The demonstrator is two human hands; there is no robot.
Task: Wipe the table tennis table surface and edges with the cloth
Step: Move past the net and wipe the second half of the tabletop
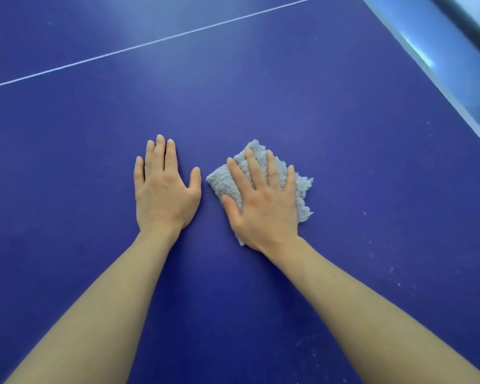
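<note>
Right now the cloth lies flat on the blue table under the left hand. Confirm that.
Wrong hand. In the head view the cloth lies flat on the blue table under the right hand; the left hand rests bare beside it.

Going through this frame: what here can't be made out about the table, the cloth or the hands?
Head view: the cloth's middle and its folding, covered by the right hand pressing on it.
Head view: the table's near and left edges, cut off by the frame; its right edge is blurred by glare.
Head view: the white specks lower right, too small to tell dust from scuffs.
</note>
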